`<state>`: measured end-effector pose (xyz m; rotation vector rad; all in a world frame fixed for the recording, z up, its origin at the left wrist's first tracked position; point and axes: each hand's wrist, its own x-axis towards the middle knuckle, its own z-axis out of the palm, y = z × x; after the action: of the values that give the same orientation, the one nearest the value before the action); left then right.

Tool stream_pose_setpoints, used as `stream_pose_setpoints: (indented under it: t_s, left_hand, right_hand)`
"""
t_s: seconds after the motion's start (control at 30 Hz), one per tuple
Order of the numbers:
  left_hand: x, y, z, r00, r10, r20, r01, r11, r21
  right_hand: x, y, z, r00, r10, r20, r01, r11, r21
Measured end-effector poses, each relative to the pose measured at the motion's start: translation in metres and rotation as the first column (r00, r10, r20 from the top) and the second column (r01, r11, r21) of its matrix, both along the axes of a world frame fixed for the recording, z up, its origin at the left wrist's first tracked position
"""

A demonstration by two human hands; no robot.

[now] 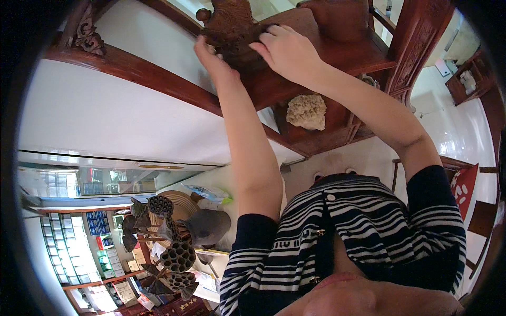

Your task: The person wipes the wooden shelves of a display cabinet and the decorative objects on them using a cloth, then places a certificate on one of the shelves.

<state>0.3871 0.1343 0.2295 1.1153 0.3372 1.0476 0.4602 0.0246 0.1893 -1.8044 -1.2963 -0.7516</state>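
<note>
A dark brown carved wooden piece (237, 27) stands on a reddish wooden shelf (269, 87) at the top of the view. My left hand (216, 63) is at its left side, with the fingers partly hidden, so its grip cannot be told. My right hand (290, 51) lies over its right side, fingers bent and thumb pointing left. Something dark shows by the right fingertips, too blurred to tell whether it is held. Below my right forearm, a pale, rough crystal cluster (306, 112) rests on a lower wooden shelf.
A carved wooden post (413, 51) rises right of the shelf. A long wooden rail (138, 75) crosses the left. Dried lotus pods (178, 256) and a dark grey vessel (207, 227) stand at lower left, near a glass-fronted case (114, 181). A red cushion (465, 189) is at right.
</note>
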Motion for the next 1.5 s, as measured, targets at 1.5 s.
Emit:
stream_pose_setpoints:
  t_s: [1.5]
  left_hand:
    - [0.002,0.025,-0.031,0.823,0.260,-0.505,-0.056,0.922,0.383]
  right_hand:
    - [-0.049,-0.040,-0.027,0.870,0.348,-0.349,-0.475,0.778,-0.412]
